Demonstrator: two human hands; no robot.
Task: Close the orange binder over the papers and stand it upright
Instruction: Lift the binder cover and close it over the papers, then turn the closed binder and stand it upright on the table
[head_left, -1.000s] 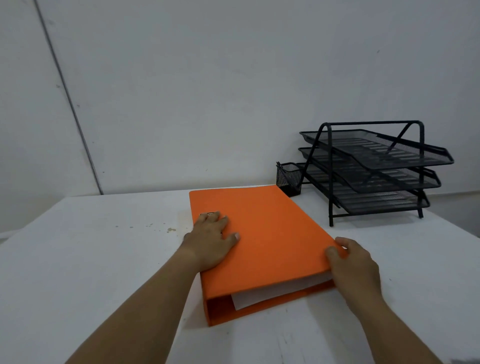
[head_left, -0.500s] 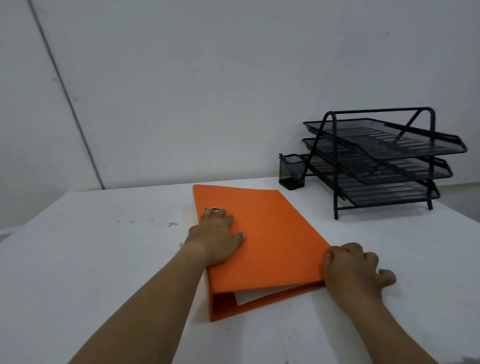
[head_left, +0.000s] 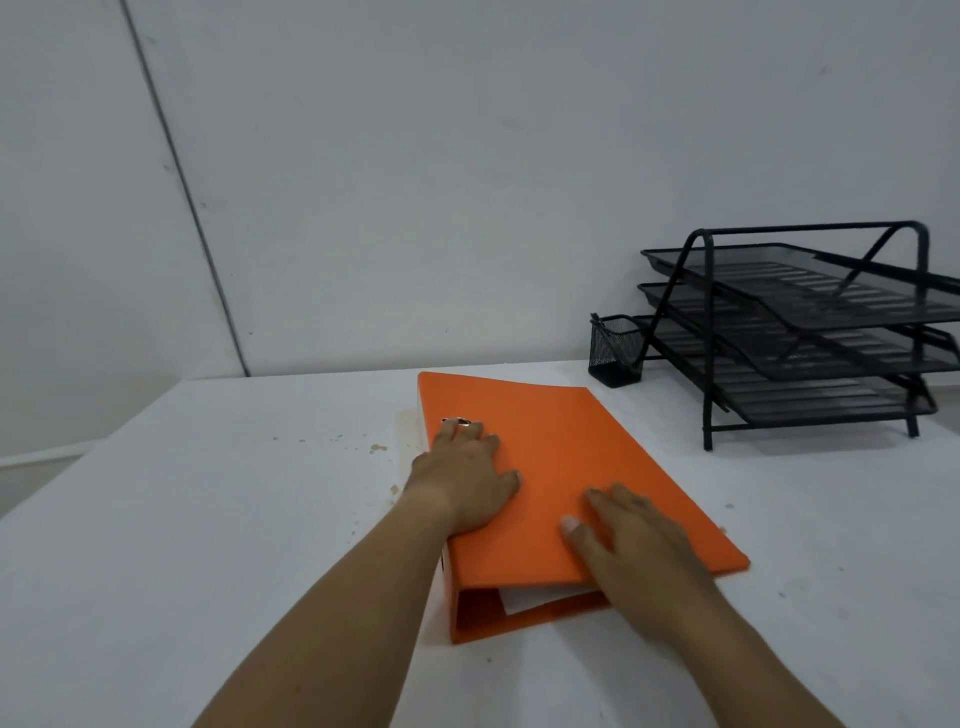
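I've got L hand (head_left: 464, 480) & R hand (head_left: 626, 545) spread flat on the closed orange binder (head_left: 576, 467); papers (head_left: 524, 598) peek out below R palm.

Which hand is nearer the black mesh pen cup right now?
Right. The right hand lies flat on the orange binder cover's near right part, on the side toward the pen cup. The left hand rests by the spine edge, farther left.
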